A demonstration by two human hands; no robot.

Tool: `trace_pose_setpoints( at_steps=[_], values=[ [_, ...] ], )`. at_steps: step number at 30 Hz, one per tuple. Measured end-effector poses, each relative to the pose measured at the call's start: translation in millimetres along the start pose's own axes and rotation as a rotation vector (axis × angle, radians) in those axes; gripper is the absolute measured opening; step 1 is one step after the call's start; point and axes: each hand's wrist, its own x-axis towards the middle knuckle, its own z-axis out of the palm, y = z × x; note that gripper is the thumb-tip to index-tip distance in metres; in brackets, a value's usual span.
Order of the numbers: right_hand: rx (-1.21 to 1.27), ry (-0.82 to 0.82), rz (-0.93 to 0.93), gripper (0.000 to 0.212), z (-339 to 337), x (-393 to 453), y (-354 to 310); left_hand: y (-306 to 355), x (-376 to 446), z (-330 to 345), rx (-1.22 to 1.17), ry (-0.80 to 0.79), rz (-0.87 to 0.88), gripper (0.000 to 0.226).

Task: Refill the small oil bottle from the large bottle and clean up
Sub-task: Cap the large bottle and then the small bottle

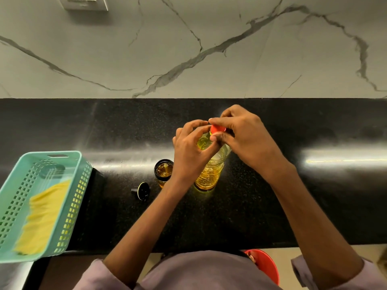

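Note:
The large clear bottle [209,174] of yellow oil stands upright on the black counter [230,216]. My left hand [189,151] grips its upper part near the neck. My right hand [243,135] pinches the red cap [217,128] on top of the bottle with thumb and fingers. Just left of it stands the small dark oil bottle [163,170], open, with amber oil inside. Its black stopper [142,190] lies on the counter to the left front.
A teal perforated basket [69,204] holding a yellow cloth [41,218] sits at the counter's left end, overhanging the front edge. A marble wall [188,49] rises behind the counter. A red bucket [266,266] stands on the floor below right.

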Motion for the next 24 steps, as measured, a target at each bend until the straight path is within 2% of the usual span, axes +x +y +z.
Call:
trace_pose_setpoints(
  at_steps=[5, 7, 9, 11, 14, 17, 20, 22, 24],
  values=[
    [-0.09, 0.124, 0.108, 0.044, 7.1, -4.8, -5.0, 2.6, -2.8, 2.0, -0.031, -0.002, 0.0, 0.05],
    [-0.135, 0.115, 0.111, 0.047, 9.0, -8.5, -8.1, 1.9, -4.0, 2.4, -0.027, 0.003, 0.003, 0.049],
    [-0.159, 0.033, 0.105, 0.056, 4.8, -11.5, -11.1, 0.7, -4.3, 1.3, -0.022, 0.0, 0.002, 0.05],
    [-0.166, -0.123, 0.095, 0.067, -3.3, -14.0, -12.9, 0.0, -3.0, -0.2, -0.016, -0.003, 0.001, 0.052],
    [-0.143, -0.272, 0.04, 0.066, -13.1, -17.1, -14.4, 0.0, -2.6, 0.1, 0.001, 0.01, 0.011, 0.052],
    [-0.154, -0.177, -0.045, 0.052, -11.8, -15.5, -13.1, 0.9, -4.1, 2.1, 0.004, 0.017, -0.003, 0.054],
    [-0.154, -0.025, 0.009, 0.037, -2.4, -11.2, -13.8, 1.7, -3.1, 3.1, -0.005, 0.008, -0.01, 0.051],
    [-0.192, 0.042, 0.092, 0.037, 1.2, -8.5, -14.9, 1.9, -3.0, 3.6, -0.017, 0.006, -0.015, 0.046],
    [-0.228, 0.041, 0.122, 0.043, -2.7, -7.1, -14.1, 1.8, -4.2, 4.3, -0.027, 0.003, -0.015, 0.043]
  ],
)
